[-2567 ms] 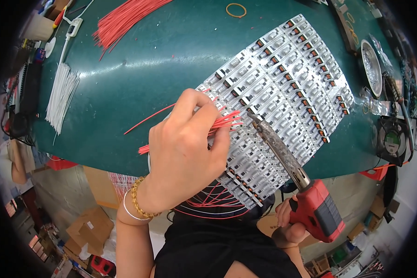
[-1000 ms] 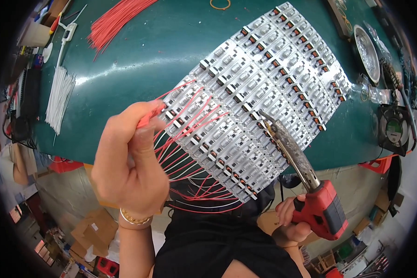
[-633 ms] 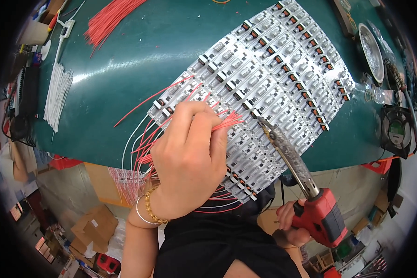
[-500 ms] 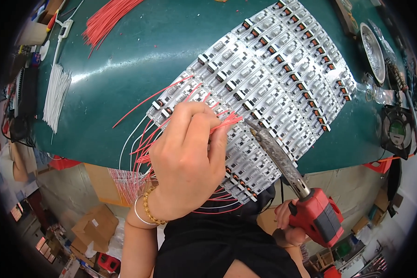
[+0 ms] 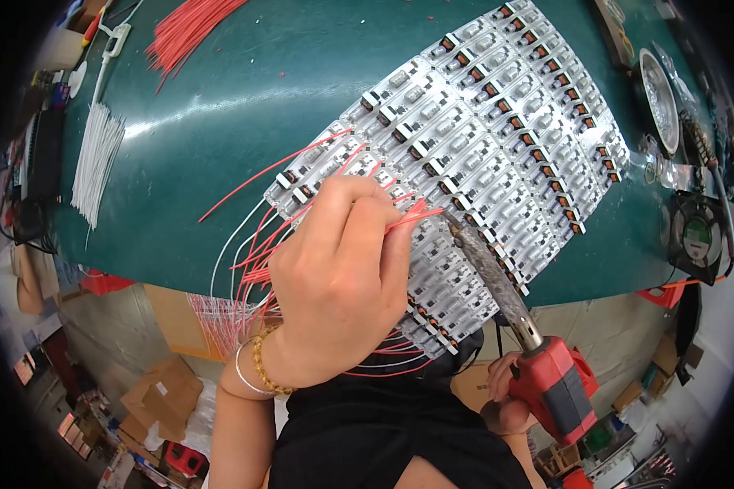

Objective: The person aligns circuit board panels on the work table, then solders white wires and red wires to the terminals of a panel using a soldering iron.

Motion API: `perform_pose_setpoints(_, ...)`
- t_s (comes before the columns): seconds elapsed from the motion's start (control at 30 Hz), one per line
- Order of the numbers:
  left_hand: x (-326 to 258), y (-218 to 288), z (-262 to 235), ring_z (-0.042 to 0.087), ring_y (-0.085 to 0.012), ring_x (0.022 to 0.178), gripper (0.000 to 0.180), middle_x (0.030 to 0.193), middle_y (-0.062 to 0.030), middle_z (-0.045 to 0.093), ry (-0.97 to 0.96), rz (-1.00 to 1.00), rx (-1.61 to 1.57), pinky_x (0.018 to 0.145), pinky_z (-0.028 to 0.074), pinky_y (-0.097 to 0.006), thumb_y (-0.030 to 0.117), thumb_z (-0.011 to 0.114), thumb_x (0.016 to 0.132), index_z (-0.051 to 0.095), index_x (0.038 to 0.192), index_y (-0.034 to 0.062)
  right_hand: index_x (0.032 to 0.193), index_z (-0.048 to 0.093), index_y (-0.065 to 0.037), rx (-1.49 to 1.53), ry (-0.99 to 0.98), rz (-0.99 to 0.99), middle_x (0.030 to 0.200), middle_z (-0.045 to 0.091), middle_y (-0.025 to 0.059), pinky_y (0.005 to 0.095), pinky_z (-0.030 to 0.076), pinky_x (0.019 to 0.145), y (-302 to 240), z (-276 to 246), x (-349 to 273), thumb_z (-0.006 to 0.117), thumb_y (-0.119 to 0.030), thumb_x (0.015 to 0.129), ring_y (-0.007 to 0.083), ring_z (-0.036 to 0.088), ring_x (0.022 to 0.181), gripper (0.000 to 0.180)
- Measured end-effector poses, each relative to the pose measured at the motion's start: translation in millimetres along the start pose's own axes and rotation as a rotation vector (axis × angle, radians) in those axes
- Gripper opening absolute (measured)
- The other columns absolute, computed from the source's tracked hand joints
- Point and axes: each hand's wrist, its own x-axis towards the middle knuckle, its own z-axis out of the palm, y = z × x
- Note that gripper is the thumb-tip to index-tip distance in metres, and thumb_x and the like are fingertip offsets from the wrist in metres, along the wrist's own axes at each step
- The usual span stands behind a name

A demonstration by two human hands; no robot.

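My left hand (image 5: 334,269) is closed around a small bundle of red wires (image 5: 416,217), whose tips stick out past the thumb and forefinger. Beneath it lies a panel of small circuit boards (image 5: 465,155), white with black and orange components. Several red and white wires are attached along its left edge and hang toward me. My right hand (image 5: 510,395) grips the red and black handle of a soldering iron (image 5: 550,391). The iron's tip rests close to the wire ends, over the board; whether it touches cannot be made out.
On the green table (image 5: 220,179) lie a bundle of red wires (image 5: 189,33) at the far left and a bundle of white wires (image 5: 96,167). To the right are a metal bowl (image 5: 659,102) and a small black fan (image 5: 700,232). Cardboard boxes (image 5: 163,395) stand below the table.
My left hand with the red wires has shifted slightly right, and one wire end now points closer to the iron's tip. The iron has tilted and moved slightly; the board panel sits a little further right.
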Motion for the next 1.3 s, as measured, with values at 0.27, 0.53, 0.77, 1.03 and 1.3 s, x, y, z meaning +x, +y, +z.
perform_pose_setpoints(0.27,-2,1,2,0.058,-0.0232,0.063,0.015,0.085,-0.0081,0.056,-0.013,0.016,0.021,0.051,0.045,-0.032,0.003,0.072,0.076,0.058,0.080,0.0019,0.057,0.059,-0.009,0.193,0.181,-0.431,0.052,0.053,0.0008,0.0259,0.038,0.042,-2,18,17,0.071,-0.022,0.071,0.0135,0.051,0.043,0.022)
perform_pose_setpoints(0.53,-6,15,-11,0.056,-0.0188,0.056,0.011,0.089,-0.0094,0.056,-0.106,-0.082,-0.122,0.048,0.044,-0.030,0.001,0.071,0.078,0.060,0.082,0.0006,0.123,0.046,0.002,0.371,-0.144,-0.013,0.050,0.043,-0.0035,0.0265,0.038,0.045,-23,7,9,0.063,-0.070,0.074,0.0112,0.044,0.042,0.089)
perform_pose_setpoints(0.77,-10,12,-1,0.057,-0.0199,0.058,0.014,0.089,-0.0081,0.056,-0.060,-0.017,-0.038,0.048,0.044,-0.030,-0.002,0.070,0.074,0.059,0.083,0.0006,0.063,0.054,-0.005,0.420,0.006,-0.105,0.060,0.054,0.0030,0.0264,0.035,0.048,-10,7,7,0.073,-0.016,0.071,0.0148,0.051,0.053,0.024)
perform_pose_setpoints(1.03,-13,9,6,0.059,-0.0227,0.062,0.019,0.089,-0.0091,0.056,-0.012,0.024,0.001,0.051,0.046,-0.031,-0.003,0.070,0.073,0.058,0.087,0.0004,0.061,0.057,-0.006,0.440,0.070,-0.110,0.056,0.054,0.0019,0.0240,0.039,0.050,-11,19,12,0.078,-0.022,0.064,0.0109,0.054,0.052,0.027)
perform_pose_setpoints(1.3,-14,10,9,0.060,-0.0232,0.062,0.019,0.088,-0.0094,0.056,0.012,0.040,0.029,0.052,0.046,-0.032,-0.002,0.071,0.072,0.058,0.086,0.0003,0.071,0.064,-0.003,0.192,-0.059,0.098,0.060,0.060,-0.0008,0.0238,0.041,0.051,-9,5,3,0.088,-0.033,0.059,0.0072,0.056,0.056,0.040)
